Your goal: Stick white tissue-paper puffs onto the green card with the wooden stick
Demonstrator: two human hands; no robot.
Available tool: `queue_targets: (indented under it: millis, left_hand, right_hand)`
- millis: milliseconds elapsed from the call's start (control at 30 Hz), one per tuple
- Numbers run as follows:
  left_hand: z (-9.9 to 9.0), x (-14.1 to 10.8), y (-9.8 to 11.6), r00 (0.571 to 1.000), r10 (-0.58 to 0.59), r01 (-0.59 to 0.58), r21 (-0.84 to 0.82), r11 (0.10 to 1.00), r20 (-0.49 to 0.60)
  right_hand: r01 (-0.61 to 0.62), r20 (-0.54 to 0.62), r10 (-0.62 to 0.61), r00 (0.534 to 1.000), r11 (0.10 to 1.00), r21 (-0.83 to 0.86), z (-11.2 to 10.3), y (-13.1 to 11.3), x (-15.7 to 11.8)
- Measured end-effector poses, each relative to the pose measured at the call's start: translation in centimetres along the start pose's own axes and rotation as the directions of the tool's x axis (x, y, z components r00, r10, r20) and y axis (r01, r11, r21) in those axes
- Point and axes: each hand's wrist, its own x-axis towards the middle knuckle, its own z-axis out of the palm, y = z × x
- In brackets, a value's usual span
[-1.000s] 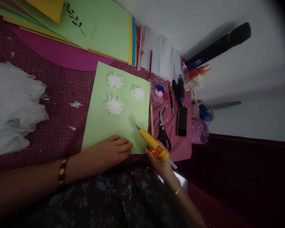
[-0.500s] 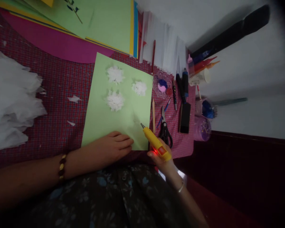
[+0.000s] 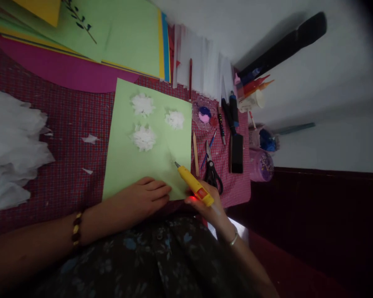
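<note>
Glue gun of yellow plastic with a glowing red light: held in the right grip, wrapped about the body, and aimed tip-first at the right-hand near part of the rectangular pale green paper sheet on the red-checked, cloth-covered worktop. Could not tell whether touching the paper or hovering just over it. Rested the left grip palm down across the near edge of the sheet, fingers extended, apparently holding nothing. Looked most likely to burn those fingers, through a sideways slip of the presumably hot tip toward them. Could also have left strings or blobs on bare paper, through too long a squeeze or a slow lift. Risked skewing the sheet, through too light a press at only one edge, and crushing the three ruffled white rosettes farther up it, through a careless reach across. Might have knocked the black-handled scissors or the pale wooden stick near the right grip, through an outward swing of the wrist.
</note>
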Motion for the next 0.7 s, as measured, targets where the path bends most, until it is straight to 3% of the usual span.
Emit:
queue_targets:
  millis: [167,500,700]
  left_hand:
    - [0.04,0.03,-0.02,1.000,0.005,-0.005,0.025,1.000,-0.009]
    - [0.18,0.05,-0.06,1.000,0.018,-0.018,0.059,0.998,-0.006]
    - [-0.08,0.27,0.02,1.000,0.024,-0.023,0.086,0.996,-0.014]
  right_hand:
    - [0.107,-0.034,-0.105,0.994,0.992,0.065,-0.34,-0.67,0.60]
    - [-0.015,-0.054,0.019,0.998,0.997,0.082,0.54,0.20,0.63]
    - [0.015,-0.025,-0.013,1.000,0.998,0.063,0.38,-0.21,0.74]
